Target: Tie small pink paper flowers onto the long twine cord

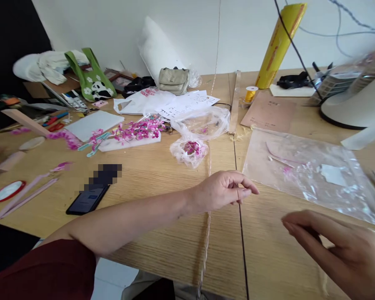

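Clear plastic sheet lies just beyond the right hand, rightward of the left hand; both pinched narrow, contents I cannot tell.

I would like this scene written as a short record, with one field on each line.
Left hand: above the wooden table, fingers bent; grip unclear
Right hand: nearer the camera, thumb and forefinger close together; grip unclear
Near hands: clear plastic sheet, lying flat beyond the right hand
Pink flowers: in a cluster by a white foam block
Phone: flat on the table, screen up
Back: yellow roll, thread spool
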Tool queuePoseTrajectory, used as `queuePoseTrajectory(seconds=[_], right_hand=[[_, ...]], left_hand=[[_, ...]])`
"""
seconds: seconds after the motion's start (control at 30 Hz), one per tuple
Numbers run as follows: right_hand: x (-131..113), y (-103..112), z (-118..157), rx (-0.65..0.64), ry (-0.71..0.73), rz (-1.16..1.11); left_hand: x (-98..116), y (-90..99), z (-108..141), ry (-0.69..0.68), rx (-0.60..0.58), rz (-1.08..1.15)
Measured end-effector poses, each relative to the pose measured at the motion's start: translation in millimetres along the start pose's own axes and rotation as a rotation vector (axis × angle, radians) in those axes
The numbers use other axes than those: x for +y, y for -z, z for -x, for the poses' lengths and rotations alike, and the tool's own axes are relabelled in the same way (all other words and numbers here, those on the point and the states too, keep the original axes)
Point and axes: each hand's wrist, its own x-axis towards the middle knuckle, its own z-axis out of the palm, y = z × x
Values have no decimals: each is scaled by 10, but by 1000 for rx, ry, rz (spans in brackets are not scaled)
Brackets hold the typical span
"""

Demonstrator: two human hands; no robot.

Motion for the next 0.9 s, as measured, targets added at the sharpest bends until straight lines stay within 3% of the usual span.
queuePoseTrajectory(seconds=[0.17,0.4,0.6,0.7,0.9], right_hand=[[-311,69,-254,-21,45,128],[-372,19,-236,-11,-48,28],[-433,-11,-230,-29,-131,-124],[-417,12,-214,-63,-172,-276],[-337,305,-161,-127,-229,-303]], left_hand=[[-89,-140,-90,-41,-83,66],[-194,-131,-27,108,-304,359],[-97,-92,109,105,-147,286],[-44,-46,132,83,-141,268],[13,156,202,60,-80,213]])
